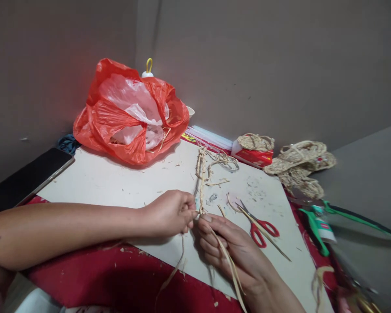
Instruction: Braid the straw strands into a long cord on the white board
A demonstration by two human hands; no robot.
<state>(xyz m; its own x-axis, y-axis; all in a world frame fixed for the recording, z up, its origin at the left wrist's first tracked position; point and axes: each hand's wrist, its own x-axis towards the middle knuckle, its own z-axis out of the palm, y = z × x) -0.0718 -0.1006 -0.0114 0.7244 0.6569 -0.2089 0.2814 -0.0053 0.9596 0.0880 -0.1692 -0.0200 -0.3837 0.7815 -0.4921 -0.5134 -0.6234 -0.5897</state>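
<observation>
"On the white board, what shows?"
"A braid: the right hand pinches its near end; the left hand seems to pinch a strand."
"And around?"
"Red cloth underneath, grey walls behind."

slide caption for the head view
Left hand and right hand pinch strands at the end of a braid, scissors nearby.

A red-covered tabletop bears a white board carrying a crumpled red plastic bag upper left, a pale straw braid mid-frame and red-handled metal scissors centre-right.
</observation>
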